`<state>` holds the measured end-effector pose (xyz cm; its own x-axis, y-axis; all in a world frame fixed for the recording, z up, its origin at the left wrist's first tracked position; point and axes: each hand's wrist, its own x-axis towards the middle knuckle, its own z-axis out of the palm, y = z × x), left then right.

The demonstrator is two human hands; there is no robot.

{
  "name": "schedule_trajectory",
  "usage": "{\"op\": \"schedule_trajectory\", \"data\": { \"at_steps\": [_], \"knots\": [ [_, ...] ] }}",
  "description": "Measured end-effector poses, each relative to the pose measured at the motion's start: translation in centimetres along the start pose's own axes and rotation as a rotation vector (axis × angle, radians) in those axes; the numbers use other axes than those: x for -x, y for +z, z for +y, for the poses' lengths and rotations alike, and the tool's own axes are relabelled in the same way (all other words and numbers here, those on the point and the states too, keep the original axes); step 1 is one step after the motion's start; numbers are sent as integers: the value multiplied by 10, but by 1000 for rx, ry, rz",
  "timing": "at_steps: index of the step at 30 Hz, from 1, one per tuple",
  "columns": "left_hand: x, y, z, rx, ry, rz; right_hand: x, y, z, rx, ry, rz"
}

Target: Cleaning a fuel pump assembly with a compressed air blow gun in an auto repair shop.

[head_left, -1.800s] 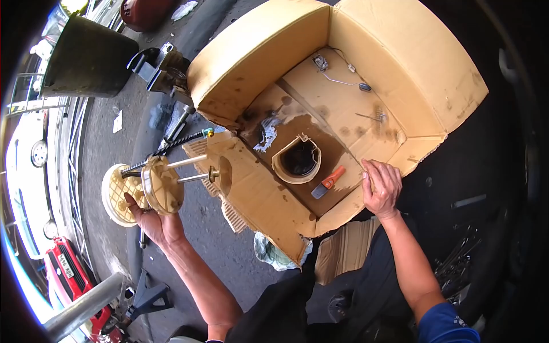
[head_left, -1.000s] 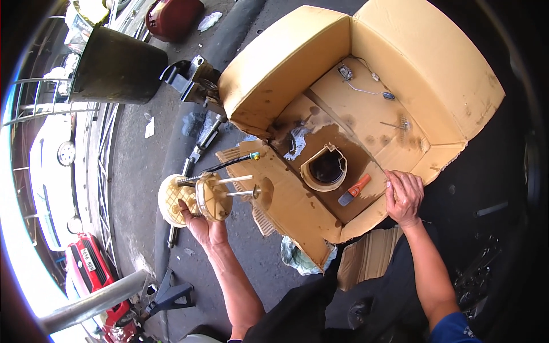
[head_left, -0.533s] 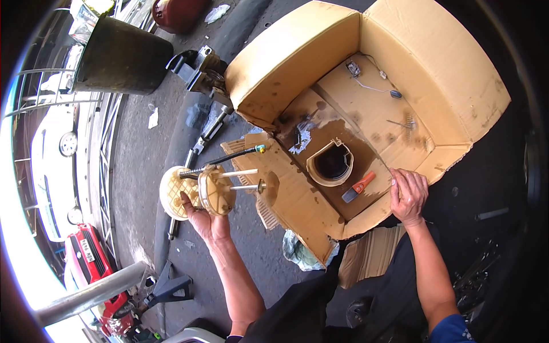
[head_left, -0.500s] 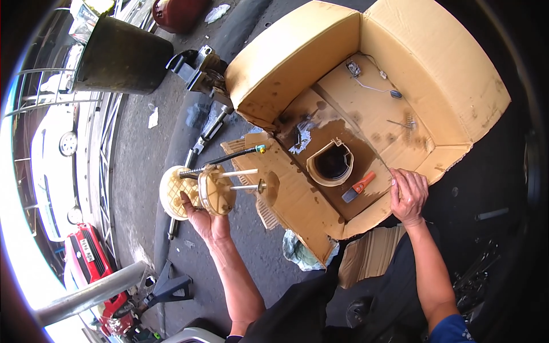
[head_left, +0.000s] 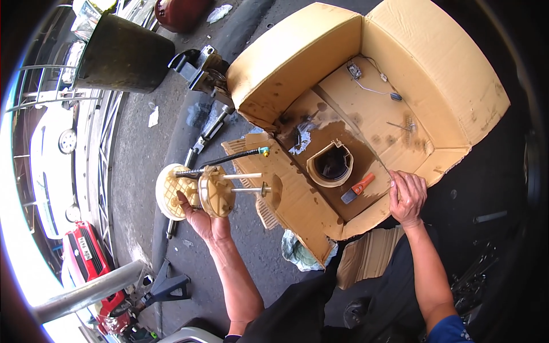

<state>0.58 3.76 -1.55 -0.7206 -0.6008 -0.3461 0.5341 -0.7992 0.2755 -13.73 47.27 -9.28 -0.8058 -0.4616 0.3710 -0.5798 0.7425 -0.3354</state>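
My left hand (head_left: 207,220) is closed round a cream plastic fuel pump module part (head_left: 217,191) and holds it up left of the cardboard box. The part has a ribbed round flange, two metal rods and a black corrugated hose (head_left: 229,157) pointing right. At the box's near edge, my right hand (head_left: 408,197) has its fingers curled over the cardboard box (head_left: 440,74). Inside lie a cream round cup (head_left: 313,168) with dark liquid in it, an orange-handled scraper (head_left: 361,184) and a small part with a wire (head_left: 354,70). Dark wet stains surround the cup.
A black bucket (head_left: 123,57) stands at the far left. A metal jack-like tool (head_left: 203,71) and a long metal bar (head_left: 213,128) lie left of the box. A pale cloth (head_left: 297,251) lies under the box flap. A metal pipe (head_left: 91,291) crosses the lower left, near parked cars.
The fuel pump module part has shifted very slightly left and turned a little in my left hand. My right hand stays on the box edge.
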Motion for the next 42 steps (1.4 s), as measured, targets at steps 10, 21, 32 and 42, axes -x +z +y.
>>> {"op": "schedule_trajectory", "data": {
  "at_steps": [10,21,32,42],
  "knots": [
    [2,2,-1,16,-14,-17,1,0,1,-4,-4,-1],
    [10,16,-13,-122,88,20,0,2,-3,9,-16,1],
    [11,5,-12,-201,262,47,1,2,-7,18,-6,-8],
    [11,4,-13,-341,336,66,3,3,-2,30,-6,-9]
  ]
}}
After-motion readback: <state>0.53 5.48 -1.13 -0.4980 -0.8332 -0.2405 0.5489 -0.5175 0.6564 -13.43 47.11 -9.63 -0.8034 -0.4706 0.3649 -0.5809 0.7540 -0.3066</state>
